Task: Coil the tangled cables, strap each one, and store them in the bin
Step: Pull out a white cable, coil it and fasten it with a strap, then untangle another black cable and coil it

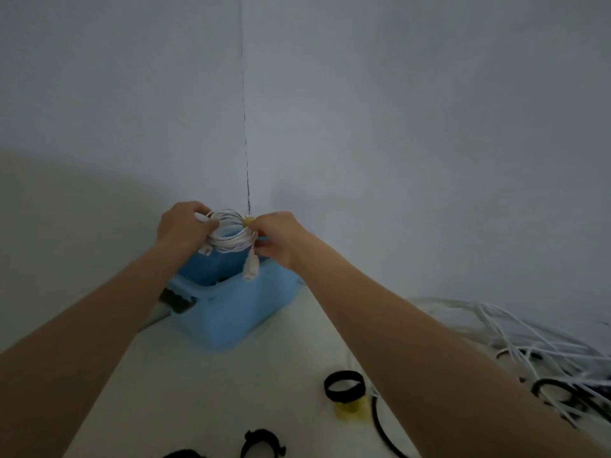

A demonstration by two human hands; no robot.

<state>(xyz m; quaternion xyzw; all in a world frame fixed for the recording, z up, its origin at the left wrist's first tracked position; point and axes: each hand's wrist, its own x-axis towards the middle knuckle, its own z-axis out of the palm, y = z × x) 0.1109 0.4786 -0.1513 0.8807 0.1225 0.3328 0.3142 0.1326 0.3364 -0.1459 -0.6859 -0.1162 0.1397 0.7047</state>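
Head view
Coil (231, 233): white, several loops, held in the air over the far rim of the bin, between both hands.
Left hand (183, 226): gripped the coil's left side, fingers curled over the loops, thumb toward the middle.
Right hand (277, 239): pinched the coil's right side, fingers curled round the loops just beside a yellow strap (248, 221).
Strap: sat on the coil's upper right; wrapped fully or not, could not tell.
Plugs: 1 white plug (250, 268) hung from the coil's right side, over the bin's near wall; another plug (205, 249) hung below the left hand.
Bin (231, 312): light blue, open top, stood on the white table (185, 385) against the wall corner; dark contents inside, too dim to tell.
Dark object (177, 300): lay touching the bin's left wall, blurred.
Tangle (542, 355): white and black cables, piled at the table's right edge, well apart from the bin.
Black ring (345, 386): stood on a yellow piece (349, 409), near the right forearm.
Black cable (380, 424): curved along the table just right of the yellow piece, partly under the forearm.
Black straps (263, 443): 2 looped ones at the near edge, 1 cut off by the frame.
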